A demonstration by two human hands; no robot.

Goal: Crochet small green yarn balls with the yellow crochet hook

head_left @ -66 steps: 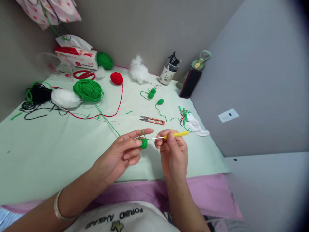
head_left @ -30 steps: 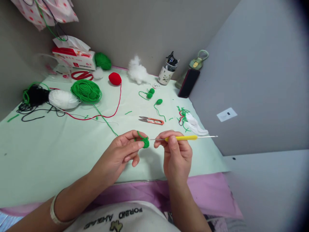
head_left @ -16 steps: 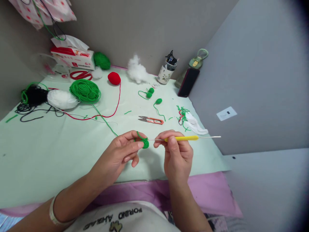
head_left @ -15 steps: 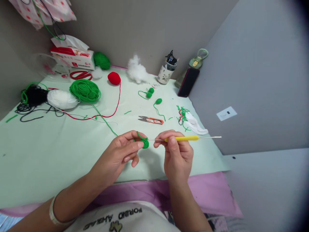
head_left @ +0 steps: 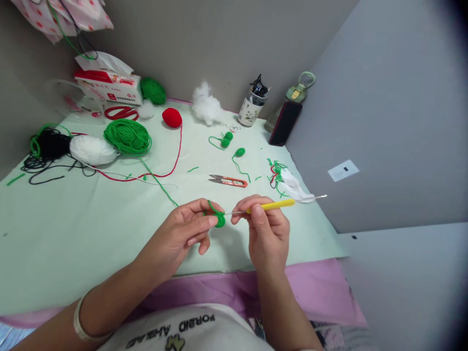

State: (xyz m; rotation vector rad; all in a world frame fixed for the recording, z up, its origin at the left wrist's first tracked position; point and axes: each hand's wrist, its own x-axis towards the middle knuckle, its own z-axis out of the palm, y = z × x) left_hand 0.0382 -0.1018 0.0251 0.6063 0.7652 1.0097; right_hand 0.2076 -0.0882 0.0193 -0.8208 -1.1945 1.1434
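Note:
Between the thumb and fingers of my left hand [head_left: 185, 229] is a small green crochet piece [head_left: 220, 221]. Green yarn loops over that hand's index finger and runs back to a green yarn skein [head_left: 127, 137]. My right hand [head_left: 266, 229] is closed around the yellow handle of a double-ended crochet hook [head_left: 276, 204]. The hook's left shaft reaches the green piece; its exact tip is hidden at the stitches. The other metal end points right, in the air. Beyond my hands lie orange-handled thread snips [head_left: 228, 181] and a small green crocheted ball with a tail [head_left: 240, 152].
At the back left are a tissue box [head_left: 109, 87], red scissors [head_left: 121, 113], white yarn [head_left: 94, 149] and black yarn [head_left: 54, 144]. A red yarn ball [head_left: 171, 117], white stuffing [head_left: 207, 105], a pen jar [head_left: 252, 107] and a phone [head_left: 285, 123] stand further back. Yarn scraps [head_left: 278, 173] lie right.
The hook has tilted, its right end rising and shifting a little left with my right hand. My left hand keeps its hold on the green piece.

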